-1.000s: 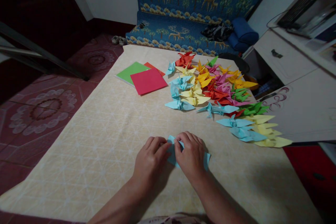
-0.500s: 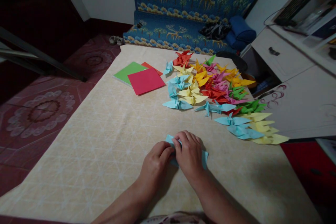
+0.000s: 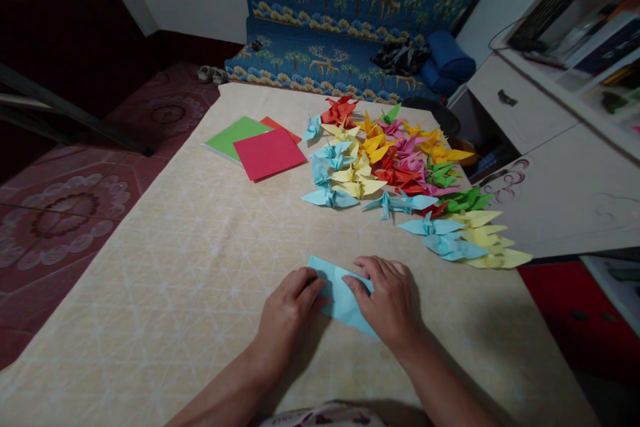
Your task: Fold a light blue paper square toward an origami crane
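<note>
A folded sheet of light blue origami paper [image 3: 344,293] lies on the patterned tablecloth close in front of me, one long edge slanting down to the right. My left hand [image 3: 295,303] grips its left end between thumb and fingers. At the right end my right hand [image 3: 387,297] holds the paper, thumb on top and fingers curled over the far edge. Part of the right side is hidden under that hand. Beyond the hands stand many folded paper cranes, among them a light blue crane [image 3: 330,197] and a yellow crane [image 3: 359,185].
Red paper [image 3: 270,155] and green paper [image 3: 239,137] lie in a stack at the back left of the table [image 3: 165,293]. Cranes in several colours crowd the back right. A blue patterned sofa [image 3: 295,47] stands behind, a white cabinet [image 3: 560,180] to the right.
My right hand has slid to the right along the blue paper, uncovering its middle. My left hand stays at the left end. The view has shifted slightly.
</note>
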`<state>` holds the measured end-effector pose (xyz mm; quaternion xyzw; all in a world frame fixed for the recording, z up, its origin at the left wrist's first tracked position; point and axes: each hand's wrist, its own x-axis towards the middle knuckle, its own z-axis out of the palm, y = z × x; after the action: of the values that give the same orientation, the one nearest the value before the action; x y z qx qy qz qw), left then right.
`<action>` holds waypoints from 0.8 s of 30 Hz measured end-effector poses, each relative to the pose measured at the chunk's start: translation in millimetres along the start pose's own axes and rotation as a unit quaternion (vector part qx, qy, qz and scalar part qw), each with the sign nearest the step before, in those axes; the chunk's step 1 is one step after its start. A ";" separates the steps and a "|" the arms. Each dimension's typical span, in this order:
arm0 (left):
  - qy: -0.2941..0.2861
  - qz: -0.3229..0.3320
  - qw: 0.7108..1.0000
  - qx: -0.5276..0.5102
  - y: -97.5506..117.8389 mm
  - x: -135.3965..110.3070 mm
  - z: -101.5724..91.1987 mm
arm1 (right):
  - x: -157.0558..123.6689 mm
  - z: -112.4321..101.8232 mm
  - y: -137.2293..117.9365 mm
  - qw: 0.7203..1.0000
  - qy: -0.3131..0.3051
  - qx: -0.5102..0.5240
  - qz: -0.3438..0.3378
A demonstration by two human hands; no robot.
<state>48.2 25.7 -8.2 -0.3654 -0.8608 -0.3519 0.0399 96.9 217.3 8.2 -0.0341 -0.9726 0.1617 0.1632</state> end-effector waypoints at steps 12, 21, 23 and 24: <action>-0.053 0.069 0.993 0.084 2.4 0.9 -0.5 | -6.2 3.2 6.3 0.998 0.034 0.031 -0.031; -0.081 0.061 0.986 0.131 8.3 4.6 -0.7 | -8.2 2.5 9.9 0.998 0.027 0.051 -0.017; -0.077 0.062 0.986 0.132 9.1 5.1 -0.6 | -6.7 1.5 11.0 0.998 0.032 0.054 -0.018; -0.076 0.063 0.986 0.133 9.3 5.3 -0.5 | -6.3 0.6 11.8 0.998 0.035 0.055 -0.019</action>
<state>50.4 33.1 -0.7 -0.4364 -0.8755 -0.2027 0.0448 102.9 227.6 1.9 -0.0123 -0.9565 0.2104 0.2019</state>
